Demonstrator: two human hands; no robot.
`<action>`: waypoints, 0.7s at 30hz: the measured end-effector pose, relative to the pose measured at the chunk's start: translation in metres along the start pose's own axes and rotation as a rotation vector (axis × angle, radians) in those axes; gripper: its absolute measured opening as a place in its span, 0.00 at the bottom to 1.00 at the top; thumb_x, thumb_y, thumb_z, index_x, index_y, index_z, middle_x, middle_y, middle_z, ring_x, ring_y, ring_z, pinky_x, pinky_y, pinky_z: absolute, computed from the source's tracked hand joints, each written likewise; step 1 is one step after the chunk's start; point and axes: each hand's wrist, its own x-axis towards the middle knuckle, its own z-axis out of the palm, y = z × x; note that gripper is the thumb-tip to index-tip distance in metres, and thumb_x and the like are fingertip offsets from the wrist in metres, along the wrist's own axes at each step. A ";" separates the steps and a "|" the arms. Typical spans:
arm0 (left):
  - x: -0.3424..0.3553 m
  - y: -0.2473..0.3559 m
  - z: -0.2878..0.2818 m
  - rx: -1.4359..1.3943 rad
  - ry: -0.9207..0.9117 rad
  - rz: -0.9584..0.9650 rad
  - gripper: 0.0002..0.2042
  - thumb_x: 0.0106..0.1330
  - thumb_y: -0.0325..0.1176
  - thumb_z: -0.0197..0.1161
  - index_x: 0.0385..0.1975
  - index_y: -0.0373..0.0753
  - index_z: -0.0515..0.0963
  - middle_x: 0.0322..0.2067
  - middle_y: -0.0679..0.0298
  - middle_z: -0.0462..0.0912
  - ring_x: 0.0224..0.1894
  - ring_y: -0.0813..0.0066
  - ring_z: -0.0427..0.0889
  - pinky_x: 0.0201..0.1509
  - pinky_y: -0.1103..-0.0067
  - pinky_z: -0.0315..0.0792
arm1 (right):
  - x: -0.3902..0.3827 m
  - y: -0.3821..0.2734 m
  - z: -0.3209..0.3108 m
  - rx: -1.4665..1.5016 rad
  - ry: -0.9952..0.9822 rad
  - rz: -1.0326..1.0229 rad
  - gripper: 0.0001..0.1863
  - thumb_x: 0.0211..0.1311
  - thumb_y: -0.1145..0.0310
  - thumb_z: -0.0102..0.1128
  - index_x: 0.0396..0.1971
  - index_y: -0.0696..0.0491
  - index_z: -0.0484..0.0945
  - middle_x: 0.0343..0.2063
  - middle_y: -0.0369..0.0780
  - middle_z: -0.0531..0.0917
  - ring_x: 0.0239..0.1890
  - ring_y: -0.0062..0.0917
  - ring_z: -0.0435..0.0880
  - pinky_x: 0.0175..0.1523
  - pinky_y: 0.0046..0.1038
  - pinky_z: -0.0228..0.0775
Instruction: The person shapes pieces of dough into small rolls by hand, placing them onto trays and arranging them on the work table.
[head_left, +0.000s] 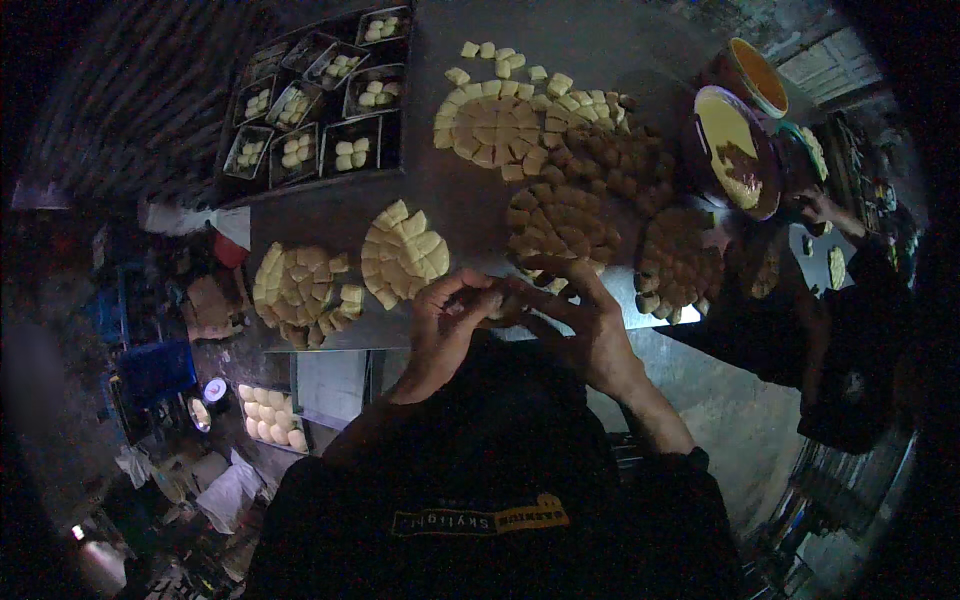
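My left hand (437, 335) and my right hand (597, 330) meet over the near edge of the table, with fingers curled toward each other. Between them is a small, dim lump of dough (487, 304), partly covered by my fingers. Just beyond my left hand lies a mound of cut dough pieces (405, 250); another cut mound (300, 283) sits farther left. A browner mound of dough pieces (563, 222) spreads beyond my right hand, and one more (680, 255) lies to its right.
Loaf tins (352, 130) holding dough balls stand in a dark tray at the far left. More cut dough (495, 125) covers the far table. A tub of yellow liquid (722, 120) and an orange-filled tub (757, 75) stand right. Another person's hand (825, 212) reaches in there.
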 end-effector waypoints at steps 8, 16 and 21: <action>0.004 -0.006 0.009 -0.431 -0.187 -0.340 0.15 0.71 0.37 0.60 0.50 0.33 0.76 0.45 0.61 0.81 0.43 0.77 0.82 0.46 0.78 0.80 | -0.009 0.028 -0.013 0.242 -0.224 0.075 0.17 0.52 0.76 0.67 0.45 0.53 0.82 0.40 0.44 0.83 0.41 0.38 0.84 0.47 0.34 0.78; -0.018 -0.029 0.031 0.475 -0.121 0.140 0.21 0.55 0.29 0.75 0.49 0.33 0.78 0.46 0.62 0.83 0.46 0.74 0.82 0.52 0.78 0.76 | -0.012 0.042 -0.020 0.377 -0.442 0.304 0.16 0.52 0.76 0.70 0.43 0.56 0.82 0.42 0.43 0.83 0.43 0.32 0.83 0.47 0.29 0.76; -0.010 -0.044 0.034 0.241 -0.036 -0.233 0.13 0.66 0.32 0.61 0.45 0.31 0.78 0.40 0.59 0.84 0.41 0.71 0.83 0.50 0.78 0.75 | -0.026 0.046 -0.006 0.084 -0.412 -0.210 0.22 0.54 0.78 0.64 0.52 0.54 0.79 0.55 0.45 0.76 0.56 0.36 0.75 0.57 0.33 0.72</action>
